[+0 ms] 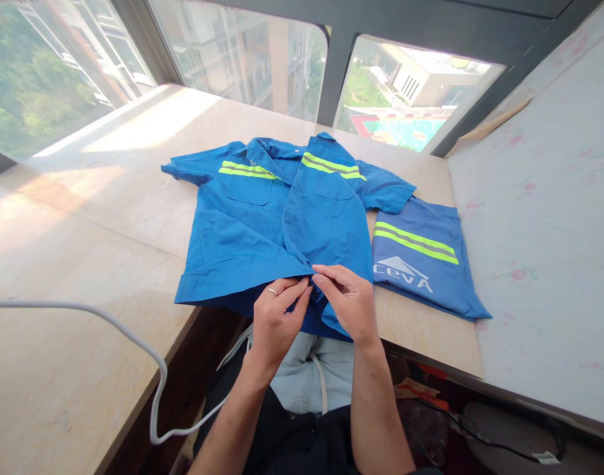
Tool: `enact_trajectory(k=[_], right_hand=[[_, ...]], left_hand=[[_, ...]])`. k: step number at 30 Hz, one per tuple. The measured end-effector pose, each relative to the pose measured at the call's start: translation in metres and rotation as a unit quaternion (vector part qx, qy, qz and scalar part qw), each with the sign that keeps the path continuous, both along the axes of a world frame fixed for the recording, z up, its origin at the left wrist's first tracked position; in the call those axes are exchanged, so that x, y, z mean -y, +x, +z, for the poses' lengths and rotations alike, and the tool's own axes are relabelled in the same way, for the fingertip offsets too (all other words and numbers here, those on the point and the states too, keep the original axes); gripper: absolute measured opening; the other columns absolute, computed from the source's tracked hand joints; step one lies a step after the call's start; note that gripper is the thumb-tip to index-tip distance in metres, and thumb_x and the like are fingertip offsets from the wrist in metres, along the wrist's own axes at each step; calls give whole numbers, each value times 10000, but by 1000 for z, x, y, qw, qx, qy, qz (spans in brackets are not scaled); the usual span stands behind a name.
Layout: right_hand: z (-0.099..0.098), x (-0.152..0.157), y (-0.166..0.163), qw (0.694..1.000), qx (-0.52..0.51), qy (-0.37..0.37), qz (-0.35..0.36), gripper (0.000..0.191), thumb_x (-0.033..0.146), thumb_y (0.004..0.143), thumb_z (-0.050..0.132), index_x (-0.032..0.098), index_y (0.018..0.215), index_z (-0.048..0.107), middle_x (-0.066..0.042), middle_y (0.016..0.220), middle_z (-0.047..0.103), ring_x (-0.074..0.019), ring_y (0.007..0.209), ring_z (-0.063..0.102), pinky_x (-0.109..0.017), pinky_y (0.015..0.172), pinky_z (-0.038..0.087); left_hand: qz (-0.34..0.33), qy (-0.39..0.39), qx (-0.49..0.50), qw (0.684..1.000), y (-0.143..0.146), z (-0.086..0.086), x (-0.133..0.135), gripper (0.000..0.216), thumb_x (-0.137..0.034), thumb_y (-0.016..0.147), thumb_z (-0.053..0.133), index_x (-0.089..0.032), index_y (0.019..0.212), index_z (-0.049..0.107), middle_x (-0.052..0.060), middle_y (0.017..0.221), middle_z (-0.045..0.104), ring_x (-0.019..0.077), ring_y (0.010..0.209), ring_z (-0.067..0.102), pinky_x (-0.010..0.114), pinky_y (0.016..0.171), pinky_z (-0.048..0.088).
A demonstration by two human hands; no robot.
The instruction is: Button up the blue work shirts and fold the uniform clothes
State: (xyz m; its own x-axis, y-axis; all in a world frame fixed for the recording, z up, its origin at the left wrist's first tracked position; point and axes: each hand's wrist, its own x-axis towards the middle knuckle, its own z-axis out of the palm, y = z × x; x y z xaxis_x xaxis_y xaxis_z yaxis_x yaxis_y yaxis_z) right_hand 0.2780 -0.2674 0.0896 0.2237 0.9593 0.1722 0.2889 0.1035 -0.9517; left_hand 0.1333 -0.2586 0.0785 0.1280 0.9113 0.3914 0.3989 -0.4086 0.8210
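Observation:
A blue short-sleeved work shirt (252, 224) with yellow reflective stripes lies face up on a beige counter (108, 198), collar toward the window. My left hand (276, 313), with a ring on one finger, pinches the left front edge at the bottom hem. Touching it, my right hand (346, 297) pinches the right front edge at the same spot. Both hands meet at the shirt's centre opening near the counter's front edge.
A folded blue garment (420, 260) with yellow stripes and white lettering lies right of the shirt. A white cable (133, 340) runs across the counter and hangs off its edge. Large windows (242, 53) stand behind. A pale speckled surface (544, 218) lies at right.

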Motion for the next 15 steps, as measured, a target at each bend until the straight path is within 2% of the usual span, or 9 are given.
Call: enact_trajectory(k=[6, 11, 15], right_hand=[[-2, 0, -2, 997, -60, -45, -19, 174, 330, 838, 699, 247, 961, 791, -28, 932, 772, -194, 855, 708, -299, 772, 572], [-10, -3, -2, 986, -132, -93, -40, 249, 395, 770, 750, 223, 942, 799, -37, 872, 780, -181, 707, 692, -284, 626, 577], [-12, -5, -1, 983, -151, -98, -44, 263, 403, 754, 759, 223, 941, 801, -35, 868, 780, -175, 702, 683, -276, 610, 572]], left_hand=[[-13, 30, -28, 999, -4, -1, -2, 176, -200, 863, 652, -235, 984, 774, 61, 908, 756, 186, 836, 704, 296, 820, 553], [-4, 25, -25, 999, -4, -3, -5, 173, -231, 848, 666, -245, 982, 775, 56, 905, 757, 189, 828, 708, 299, 818, 564], [-2, 26, -16, 1000, -2, -5, -5, 171, -241, 839, 679, -247, 981, 774, 59, 919, 758, 194, 838, 710, 305, 828, 566]])
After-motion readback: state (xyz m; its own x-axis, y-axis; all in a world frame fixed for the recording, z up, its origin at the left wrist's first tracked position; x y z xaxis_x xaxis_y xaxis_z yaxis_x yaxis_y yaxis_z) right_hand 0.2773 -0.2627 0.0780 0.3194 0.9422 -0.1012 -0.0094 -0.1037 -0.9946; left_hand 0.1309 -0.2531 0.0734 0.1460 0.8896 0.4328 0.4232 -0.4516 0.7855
